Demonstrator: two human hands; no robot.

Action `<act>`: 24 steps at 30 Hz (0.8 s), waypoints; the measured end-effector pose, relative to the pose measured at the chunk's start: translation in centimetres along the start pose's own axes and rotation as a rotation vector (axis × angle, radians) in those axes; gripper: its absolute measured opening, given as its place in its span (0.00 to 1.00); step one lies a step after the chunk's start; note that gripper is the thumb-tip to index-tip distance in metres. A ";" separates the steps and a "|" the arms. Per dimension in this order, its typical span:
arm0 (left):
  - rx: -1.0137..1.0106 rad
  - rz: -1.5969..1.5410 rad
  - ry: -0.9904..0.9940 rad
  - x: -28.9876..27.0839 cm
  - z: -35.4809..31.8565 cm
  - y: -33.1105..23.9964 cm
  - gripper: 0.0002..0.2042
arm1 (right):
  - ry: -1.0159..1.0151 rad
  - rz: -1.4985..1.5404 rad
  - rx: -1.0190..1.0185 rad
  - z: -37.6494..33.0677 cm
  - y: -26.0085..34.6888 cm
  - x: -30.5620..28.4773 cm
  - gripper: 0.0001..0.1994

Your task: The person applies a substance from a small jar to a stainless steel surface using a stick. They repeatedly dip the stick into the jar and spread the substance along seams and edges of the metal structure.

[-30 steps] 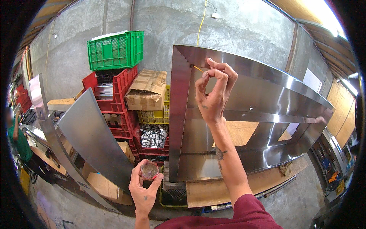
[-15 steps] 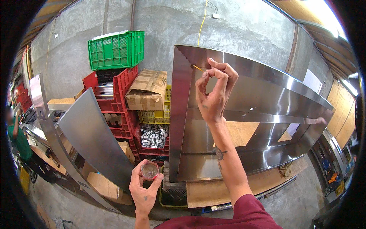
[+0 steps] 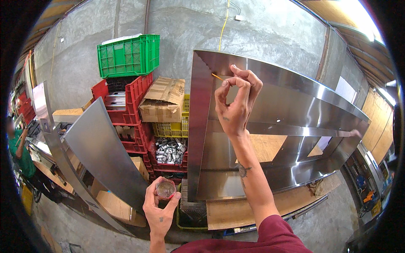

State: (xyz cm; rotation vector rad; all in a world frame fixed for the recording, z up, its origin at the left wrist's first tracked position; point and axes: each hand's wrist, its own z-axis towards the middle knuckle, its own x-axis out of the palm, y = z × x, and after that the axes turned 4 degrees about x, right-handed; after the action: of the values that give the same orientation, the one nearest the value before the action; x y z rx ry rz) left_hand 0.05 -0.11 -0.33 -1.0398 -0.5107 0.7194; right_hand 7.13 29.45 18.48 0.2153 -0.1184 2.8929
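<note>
My right hand (image 3: 237,99) is raised in front of a large stainless steel frame (image 3: 287,90). It pinches a thin orange stick (image 3: 217,76) between thumb and forefinger. The stick's dark tip meets the slanted corner seam at the frame's upper left, where a brown line of stain or paste (image 3: 204,64) runs down from the corner. Lower down, my left hand (image 3: 160,211) grips a small round cup (image 3: 166,189) with a reddish edge, its fingers wrapped round the sides. What the cup contains is too unclear to name.
Left of the frame stand stacked red crates (image 3: 134,101), a green crate (image 3: 128,55) and a cardboard box (image 3: 163,99). A curved metal sheet (image 3: 103,147) leans nearer my left side. Cardboard (image 3: 228,215) lies under the frame. Far left, a person in green (image 3: 26,154) stands by a bench.
My right hand has shifted slightly left and the stick's tip with it, along the corner seam. My left hand and the cup stay in place. The distant person's arm has moved.
</note>
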 end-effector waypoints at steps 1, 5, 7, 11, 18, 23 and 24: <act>0.004 0.006 -0.004 0.0 0.0 0.0 0.32 | 0.004 -0.001 0.003 -0.1 0.0 0.0 0.16; 0.014 0.015 -0.009 -0.1 0.0 0.3 0.32 | 0.012 0.029 0.009 -0.2 -0.3 -0.1 0.17; 0.010 0.009 -0.008 -0.1 0.0 0.3 0.32 | 0.004 0.063 0.037 -0.2 -0.4 0.0 0.17; 0.013 0.018 -0.014 -0.1 0.0 0.3 0.32 | -0.002 0.074 0.010 -0.1 -0.6 -0.1 0.17; -0.004 0.001 -0.017 -0.1 -0.1 -0.1 0.32 | 0.004 0.034 0.004 -0.1 -0.3 -0.1 0.15; -0.002 0.014 -0.024 -0.2 -0.1 0.1 0.32 | 0.001 0.005 0.008 0.1 0.0 0.0 0.13; 0.000 0.020 -0.024 -0.2 -0.1 0.1 0.32 | -0.005 0.018 0.013 0.1 -0.1 0.0 0.12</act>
State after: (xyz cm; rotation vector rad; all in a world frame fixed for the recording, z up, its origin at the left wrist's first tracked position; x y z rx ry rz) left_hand -0.07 -0.28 -0.51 -1.0391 -0.5215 0.7506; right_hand 7.16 29.49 18.58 0.2255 -0.1032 2.9117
